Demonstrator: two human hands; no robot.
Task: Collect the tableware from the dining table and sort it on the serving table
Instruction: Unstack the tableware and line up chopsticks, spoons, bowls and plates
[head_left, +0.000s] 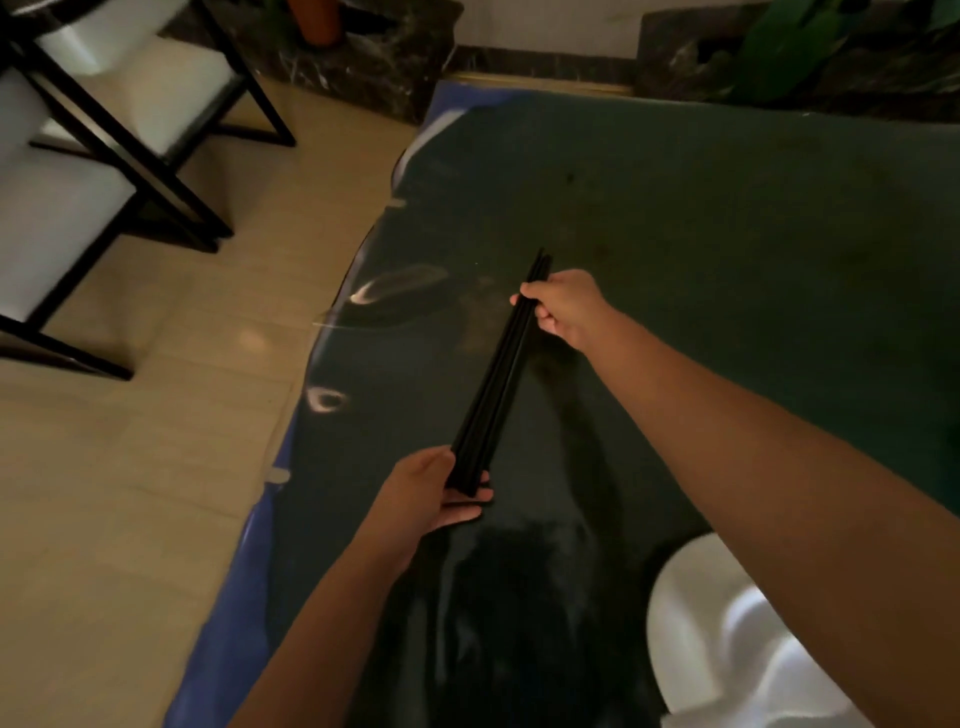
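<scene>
Chopsticks (498, 371): black bundle, held above dark table (727, 234). Right hand (569, 306) pinches far end; left hand (434, 493) cradles near end, fingers curled. Advice: square tips, lower flat, left of white dish (691, 623).

Both bare forearms are stretched forward from the lower edge of the view, the right one crossing from the lower right corner and reaching farther out than the left. The left hand (436, 493) is turned palm-up, its fingers and thumb curled round the near end of a bundle of long black chopsticks (498, 371). The right hand (563, 306) is closed round the far end, knuckles uppermost.
</scene>
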